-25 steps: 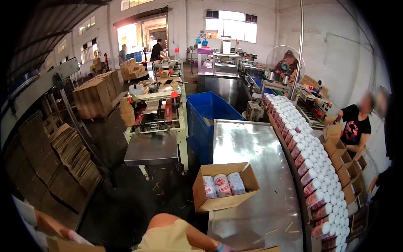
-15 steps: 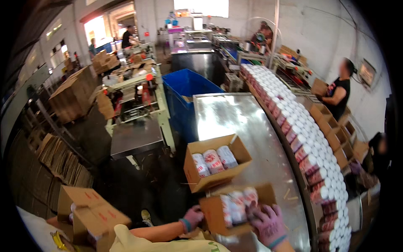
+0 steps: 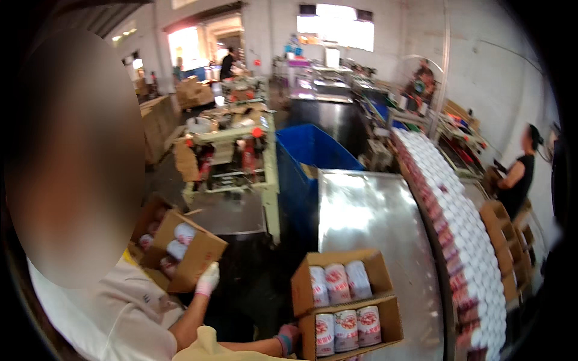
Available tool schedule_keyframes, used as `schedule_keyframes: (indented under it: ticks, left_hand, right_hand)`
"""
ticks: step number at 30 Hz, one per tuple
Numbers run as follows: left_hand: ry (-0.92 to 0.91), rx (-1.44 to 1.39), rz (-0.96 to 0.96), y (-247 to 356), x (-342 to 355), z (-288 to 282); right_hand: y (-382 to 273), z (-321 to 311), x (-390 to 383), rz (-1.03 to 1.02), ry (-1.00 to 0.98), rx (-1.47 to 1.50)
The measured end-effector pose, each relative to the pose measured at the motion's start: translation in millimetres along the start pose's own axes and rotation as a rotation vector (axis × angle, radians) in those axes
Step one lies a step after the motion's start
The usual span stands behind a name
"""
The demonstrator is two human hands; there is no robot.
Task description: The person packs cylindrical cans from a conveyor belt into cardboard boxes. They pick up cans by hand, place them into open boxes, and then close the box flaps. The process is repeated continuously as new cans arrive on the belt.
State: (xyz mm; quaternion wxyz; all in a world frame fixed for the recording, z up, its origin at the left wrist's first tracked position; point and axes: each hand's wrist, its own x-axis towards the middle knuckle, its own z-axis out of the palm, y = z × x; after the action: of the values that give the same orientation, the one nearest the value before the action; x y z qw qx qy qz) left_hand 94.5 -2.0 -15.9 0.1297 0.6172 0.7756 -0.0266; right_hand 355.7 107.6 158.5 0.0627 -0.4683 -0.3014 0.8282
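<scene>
A near cardboard box (image 3: 394, 322) holds white-and-red cans (image 3: 346, 330) in a row. My left hand (image 3: 288, 337), in a pinkish-purple glove with a teal cuff, grips that box at its lower left side; the fingertips are partly hidden. Touching its far side is a second open cardboard box (image 3: 380, 274), also with a row of cans (image 3: 337, 284), on the metal table (image 3: 373, 207). My right hand is out of sight.
At left, a co-worker's white-gloved hand (image 3: 208, 280) holds cardboard boxes (image 3: 201, 256) of cans. A long curved row of white-topped cans (image 3: 463, 231) borders the table's right side. Beyond the table's left edge stands a blue bin (image 3: 301, 174); a machine (image 3: 232, 168) is farther left.
The near box has come up against the far box and tilts toward me. My right hand has left the view. A co-worker with boxes has come in at left, and my view has turned left.
</scene>
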Motion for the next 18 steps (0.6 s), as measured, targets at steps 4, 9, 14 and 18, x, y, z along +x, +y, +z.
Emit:
schedule_keyframes:
  ticks: [4,9,14,18]
  left_hand:
    - [0.391,-0.233,0.035,-35,9,-22]
    - [0.625,-2.041,-0.906,-66,111,-96]
    - [0.882,-2.072,-0.776,-145,181,-78]
    - [0.916,-1.756,-0.781,-132,200,-139]
  right_hand:
    - [7,-2,102,0.075,-0.112,0.591]
    - [-21,-1,238,0.849,-0.712,2.149]
    - [-120,119,233,-0.193,-0.266,0.223]
    - [-150,108,206,-0.242,-0.189,0.013]
